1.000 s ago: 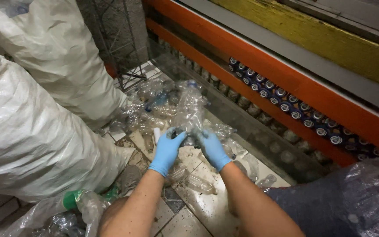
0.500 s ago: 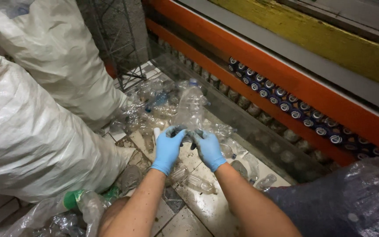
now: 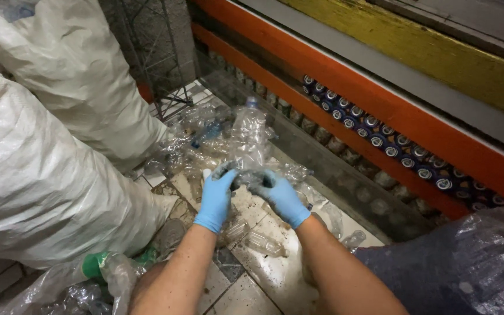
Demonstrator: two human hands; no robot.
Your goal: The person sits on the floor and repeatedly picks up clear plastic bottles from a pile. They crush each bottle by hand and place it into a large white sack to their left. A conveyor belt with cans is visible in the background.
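Both my hands wear blue gloves and grip the base of one large clear plastic bottle (image 3: 249, 137), which stands upright with its blue cap at the top. My left hand (image 3: 217, 198) holds the bottle's lower left side. My right hand (image 3: 278, 195) holds its lower right side. Beneath and behind the bottle lies a pile of crushed clear plastic bottles (image 3: 196, 143) on a dirty tiled floor (image 3: 263, 274).
Two big white woven sacks (image 3: 42, 169) bulge at the left. A clear bag with a green bottle (image 3: 97, 265) lies at the lower left. An orange and yellow frame (image 3: 380, 99) runs along the right above a row of cans (image 3: 380, 137). A dark plastic bag (image 3: 468, 268) fills the lower right.
My hands have drawn closer together around the bottle's base and moved slightly toward me. The bottle stays upright.
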